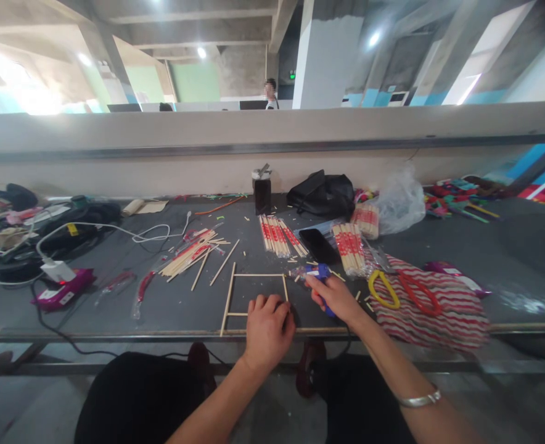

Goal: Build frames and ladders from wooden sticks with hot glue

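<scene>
Tabletop [432, 237], glue gun [319, 270], stick frame [256, 275], illegible red-printed packets [272, 237]

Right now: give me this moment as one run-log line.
left hand: at right side of stick frame | right hand: holding blue gun-shaped tool, tip near frame's far right corner | nearby: packaged sticks, striped cloth

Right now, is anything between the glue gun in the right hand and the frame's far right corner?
Nothing visible: the glue gun in the right hand points at that corner of the stick frame from close by. The left hand lies over its near right part, off that path.
</scene>
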`<control>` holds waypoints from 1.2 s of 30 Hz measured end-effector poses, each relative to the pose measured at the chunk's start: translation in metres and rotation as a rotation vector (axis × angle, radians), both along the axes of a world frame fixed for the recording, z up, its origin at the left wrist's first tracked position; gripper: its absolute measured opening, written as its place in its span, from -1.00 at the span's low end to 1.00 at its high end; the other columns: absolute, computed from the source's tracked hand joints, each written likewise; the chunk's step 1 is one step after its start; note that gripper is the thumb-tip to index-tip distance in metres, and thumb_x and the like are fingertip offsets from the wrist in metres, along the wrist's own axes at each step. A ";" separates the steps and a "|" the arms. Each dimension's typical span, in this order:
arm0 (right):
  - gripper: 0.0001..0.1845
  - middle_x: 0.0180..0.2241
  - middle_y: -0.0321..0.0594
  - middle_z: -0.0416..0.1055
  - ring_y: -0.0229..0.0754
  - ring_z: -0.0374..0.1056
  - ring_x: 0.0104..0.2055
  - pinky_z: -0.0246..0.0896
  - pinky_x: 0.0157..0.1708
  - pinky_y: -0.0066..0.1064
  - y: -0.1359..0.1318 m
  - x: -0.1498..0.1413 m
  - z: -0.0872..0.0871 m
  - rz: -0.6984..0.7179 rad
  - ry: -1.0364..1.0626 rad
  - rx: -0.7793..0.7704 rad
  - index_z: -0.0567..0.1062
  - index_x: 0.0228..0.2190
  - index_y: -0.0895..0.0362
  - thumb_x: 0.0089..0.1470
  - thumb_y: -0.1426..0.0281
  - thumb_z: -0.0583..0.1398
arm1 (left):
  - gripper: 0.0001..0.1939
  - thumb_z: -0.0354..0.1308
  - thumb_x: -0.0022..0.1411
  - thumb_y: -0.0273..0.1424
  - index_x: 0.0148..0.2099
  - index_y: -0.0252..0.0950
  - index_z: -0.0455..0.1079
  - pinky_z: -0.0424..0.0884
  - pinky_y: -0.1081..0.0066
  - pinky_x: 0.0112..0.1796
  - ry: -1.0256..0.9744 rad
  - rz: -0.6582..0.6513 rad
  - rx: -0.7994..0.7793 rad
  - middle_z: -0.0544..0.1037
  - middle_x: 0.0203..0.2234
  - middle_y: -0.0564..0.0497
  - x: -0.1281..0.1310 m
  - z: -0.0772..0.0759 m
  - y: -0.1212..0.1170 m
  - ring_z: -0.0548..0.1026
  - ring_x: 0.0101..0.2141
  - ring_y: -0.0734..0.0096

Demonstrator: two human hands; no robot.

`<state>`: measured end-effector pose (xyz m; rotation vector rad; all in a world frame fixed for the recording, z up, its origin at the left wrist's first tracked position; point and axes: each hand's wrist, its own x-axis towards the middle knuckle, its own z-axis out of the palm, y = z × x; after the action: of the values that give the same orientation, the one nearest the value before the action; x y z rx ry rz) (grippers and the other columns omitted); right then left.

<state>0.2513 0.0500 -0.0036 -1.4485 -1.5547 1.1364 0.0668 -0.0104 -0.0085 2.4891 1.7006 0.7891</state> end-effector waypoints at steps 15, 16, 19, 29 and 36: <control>-0.48 -0.77 -0.40 0.19 -0.35 0.14 -0.73 0.07 -0.67 -0.51 -0.005 0.002 0.001 0.009 -0.050 0.018 0.42 -0.51 0.16 0.08 -0.04 0.03 | -0.82 0.06 0.21 -0.37 -0.15 -0.16 0.44 0.17 0.23 -0.26 0.001 0.006 -0.004 0.47 -0.25 0.01 0.000 -0.001 0.000 0.30 -0.23 0.25; -0.47 -0.77 -0.40 0.19 -0.35 0.14 -0.73 0.08 -0.67 -0.51 -0.006 0.002 0.001 0.009 -0.049 0.016 0.42 -0.51 0.17 0.08 -0.04 0.03 | -0.82 0.06 0.22 -0.36 -0.15 -0.16 0.44 0.17 0.23 -0.27 0.004 0.004 -0.003 0.47 -0.25 0.02 0.000 -0.001 0.000 0.30 -0.23 0.25; -0.47 -0.77 -0.40 0.19 -0.35 0.14 -0.73 0.08 -0.67 -0.51 -0.007 0.002 0.000 0.007 -0.047 0.004 0.43 -0.50 0.17 0.07 -0.04 0.03 | -0.82 0.06 0.21 -0.36 -0.16 -0.15 0.44 0.17 0.23 -0.27 0.001 0.003 -0.001 0.47 -0.25 0.02 0.000 -0.001 0.001 0.30 -0.24 0.26; -0.45 -0.78 -0.40 0.18 -0.36 0.13 -0.74 0.06 -0.67 -0.51 -0.012 0.001 0.003 -0.002 -0.067 -0.006 0.42 -0.51 0.18 0.06 -0.05 0.03 | -0.85 0.09 0.19 -0.38 -0.19 -0.16 0.45 0.18 0.22 -0.26 -0.029 0.002 0.015 0.48 -0.25 0.01 0.000 -0.005 0.003 0.31 -0.24 0.23; -0.47 -0.77 -0.42 0.17 -0.36 0.11 -0.73 0.05 -0.68 -0.51 -0.018 -0.001 0.006 -0.001 -0.050 -0.028 0.39 -0.51 0.17 0.05 -0.06 0.03 | -0.85 0.09 0.19 -0.38 -0.20 -0.17 0.45 0.19 0.22 -0.26 -0.039 -0.006 0.023 0.49 -0.25 -0.01 -0.001 -0.007 0.004 0.32 -0.23 0.22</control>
<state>0.2501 0.0317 0.0026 -1.5067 -1.5774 1.1337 0.0661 -0.0064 -0.0156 2.4758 1.6805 0.8555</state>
